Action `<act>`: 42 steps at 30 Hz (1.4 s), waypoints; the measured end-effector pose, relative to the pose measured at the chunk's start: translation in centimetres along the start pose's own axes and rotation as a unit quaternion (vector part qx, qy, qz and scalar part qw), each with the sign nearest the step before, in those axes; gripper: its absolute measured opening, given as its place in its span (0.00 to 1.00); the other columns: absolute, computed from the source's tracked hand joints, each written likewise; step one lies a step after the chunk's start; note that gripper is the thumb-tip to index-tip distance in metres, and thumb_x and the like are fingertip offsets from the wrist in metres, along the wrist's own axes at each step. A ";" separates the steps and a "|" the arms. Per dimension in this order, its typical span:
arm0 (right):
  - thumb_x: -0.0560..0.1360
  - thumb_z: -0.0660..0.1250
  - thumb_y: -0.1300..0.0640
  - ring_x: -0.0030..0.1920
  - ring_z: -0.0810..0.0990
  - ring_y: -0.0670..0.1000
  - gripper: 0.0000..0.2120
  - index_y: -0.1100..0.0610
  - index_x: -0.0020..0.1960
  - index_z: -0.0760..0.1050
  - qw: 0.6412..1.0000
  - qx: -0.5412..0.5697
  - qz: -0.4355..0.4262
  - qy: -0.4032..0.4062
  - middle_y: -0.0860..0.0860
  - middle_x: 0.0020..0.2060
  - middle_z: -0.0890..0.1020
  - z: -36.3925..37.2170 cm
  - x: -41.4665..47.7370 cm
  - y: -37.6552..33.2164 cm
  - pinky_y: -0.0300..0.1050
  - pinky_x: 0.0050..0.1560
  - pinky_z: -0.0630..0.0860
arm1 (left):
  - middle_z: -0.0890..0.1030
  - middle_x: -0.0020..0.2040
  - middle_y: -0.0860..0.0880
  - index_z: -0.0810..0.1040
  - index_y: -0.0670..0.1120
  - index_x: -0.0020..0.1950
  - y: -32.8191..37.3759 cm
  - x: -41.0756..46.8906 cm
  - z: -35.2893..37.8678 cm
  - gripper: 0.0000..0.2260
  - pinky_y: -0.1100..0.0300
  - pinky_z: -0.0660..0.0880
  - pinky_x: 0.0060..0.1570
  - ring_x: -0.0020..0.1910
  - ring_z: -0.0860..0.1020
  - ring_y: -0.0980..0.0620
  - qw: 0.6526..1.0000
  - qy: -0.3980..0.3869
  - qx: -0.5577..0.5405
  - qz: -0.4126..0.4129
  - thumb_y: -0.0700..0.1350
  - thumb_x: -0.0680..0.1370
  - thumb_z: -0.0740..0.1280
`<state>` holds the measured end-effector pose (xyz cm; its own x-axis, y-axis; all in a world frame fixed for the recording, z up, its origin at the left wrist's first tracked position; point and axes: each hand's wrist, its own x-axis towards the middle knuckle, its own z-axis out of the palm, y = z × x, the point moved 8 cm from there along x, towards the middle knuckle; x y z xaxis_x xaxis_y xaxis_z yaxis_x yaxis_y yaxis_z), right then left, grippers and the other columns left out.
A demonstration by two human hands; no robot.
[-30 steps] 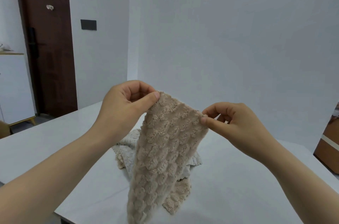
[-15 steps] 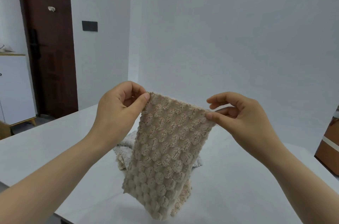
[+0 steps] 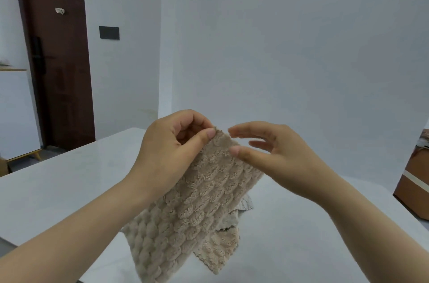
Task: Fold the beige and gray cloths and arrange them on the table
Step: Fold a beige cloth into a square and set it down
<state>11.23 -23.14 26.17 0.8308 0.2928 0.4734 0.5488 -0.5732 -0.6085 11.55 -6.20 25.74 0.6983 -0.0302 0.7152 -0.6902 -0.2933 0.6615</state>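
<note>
Hanging from the left hand [image 3: 171,148], whose thumb and curled fingers pinch its top corner, the beige cloth [image 3: 197,201] slopes down above the near part of the table [image 3: 69,178]. The right hand [image 3: 285,157] is beside the cloth's upper edge with its fingers spread and loose, the thumb tip at that edge, gripping nothing. Behind, a gray cloth [image 3: 246,204] lies rumpled on the table, and white tabletop stretches wide on both sides.

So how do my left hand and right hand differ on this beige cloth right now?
The left hand pinches the beige cloth at its top corner, fingers curled; the right hand has its fingers straight and spread, pinching nothing. The left hand covers the cloth's left edge; the right hand has only its thumb tip at the right edge. Both are raised above the table.
</note>
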 end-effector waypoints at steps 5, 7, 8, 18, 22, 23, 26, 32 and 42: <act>0.75 0.70 0.55 0.47 0.84 0.45 0.05 0.53 0.50 0.83 0.998 0.064 -0.011 0.005 0.48 0.43 0.86 0.8 0.5 -0.8 0.51 0.56 0.79 | 0.84 0.36 0.50 0.82 0.50 0.41 0.7 -0.2 0.4 0.03 0.47 0.79 0.41 0.37 0.82 0.47 1.000 -0.008 -0.014 -0.001 0.44 0.74 0.72; 0.75 0.70 0.56 0.44 0.84 0.50 0.03 0.54 0.45 0.83 0.997 0.073 -0.010 0.017 0.50 0.39 0.86 0.6 0.5 -0.7 0.54 0.53 0.80 | 0.84 0.37 0.49 0.82 0.50 0.41 0.5 -0.2 0.5 0.01 0.45 0.80 0.42 0.38 0.82 0.46 0.999 -0.013 -0.028 -0.015 0.44 0.73 0.72; 0.75 0.70 0.56 0.43 0.84 0.52 0.03 0.54 0.44 0.83 0.997 0.072 -0.013 0.024 0.51 0.39 0.86 0.5 0.5 -0.6 0.55 0.51 0.80 | 0.84 0.38 0.48 0.82 0.50 0.42 0.2 -0.3 0.6 0.01 0.44 0.80 0.44 0.39 0.83 0.46 0.999 -0.020 -0.040 -0.027 0.44 0.73 0.73; 0.73 0.71 0.52 0.35 0.77 0.56 0.05 0.52 0.42 0.82 0.997 0.066 -0.003 0.039 0.58 0.37 0.82 -0.3 0.3 -0.6 0.51 0.38 0.75 | 0.83 0.37 0.42 0.77 0.46 0.44 -1.8 -1.6 2.1 0.09 0.53 0.76 0.41 0.36 0.79 0.47 0.989 -0.048 -0.112 -0.088 0.41 0.70 0.75; 0.74 0.71 0.54 0.40 0.80 0.60 0.04 0.52 0.41 0.82 0.995 0.064 -0.016 0.068 0.58 0.36 0.82 -1.0 0.3 -0.7 0.56 0.41 0.78 | 0.82 0.38 0.42 0.78 0.44 0.42 -1.1 -1.6 2.3 0.06 0.53 0.77 0.42 0.37 0.79 0.49 0.989 -0.047 -0.122 -0.072 0.40 0.70 0.74; 0.74 0.71 0.54 0.38 0.80 0.59 0.04 0.52 0.41 0.82 0.995 0.063 -0.017 0.073 0.56 0.35 0.82 -1.2 0.3 -0.7 0.54 0.40 0.77 | 0.82 0.37 0.43 0.79 0.44 0.42 -1.0 -1.7 2.4 0.05 0.52 0.77 0.42 0.37 0.79 0.50 0.989 -0.051 -0.121 -0.069 0.40 0.70 0.74; 0.74 0.71 0.55 0.33 0.76 0.46 0.05 0.52 0.40 0.82 0.994 0.067 -0.020 0.079 0.47 0.30 0.79 -1.4 0.2 -0.5 0.43 0.36 0.74 | 0.82 0.37 0.44 0.79 0.45 0.41 -1.2 -1.9 2.5 0.06 0.50 0.78 0.44 0.37 0.80 0.49 0.989 -0.056 -0.119 -0.073 0.42 0.70 0.75; 0.74 0.70 0.55 0.34 0.76 0.45 0.04 0.53 0.40 0.82 0.991 0.067 -0.016 0.113 0.51 0.31 0.80 -2.1 0.2 -0.3 0.41 0.38 0.74 | 0.80 0.34 0.45 0.79 0.45 0.39 -2.3 -3.1 2.9 0.08 0.55 0.74 0.37 0.34 0.77 0.50 0.989 -0.076 -0.101 -0.083 0.46 0.69 0.76; 0.75 0.70 0.56 0.34 0.73 0.50 0.04 0.54 0.42 0.82 0.986 0.069 -0.006 0.149 0.62 0.34 0.79 -3.3 0.3 0.4 0.40 0.35 0.70 | 0.69 0.30 0.42 0.75 0.40 0.34 -5.6 -5.4 3.2 0.21 0.60 0.64 0.33 0.30 0.66 0.54 0.990 -0.114 -0.005 -0.087 0.58 0.68 0.72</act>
<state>11.40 -25.76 28.18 0.7715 0.0478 0.6345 0.5823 -0.4551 -0.6737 12.26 -7.43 17.49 0.8303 -0.1953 0.5220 -0.5573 -0.3029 0.7731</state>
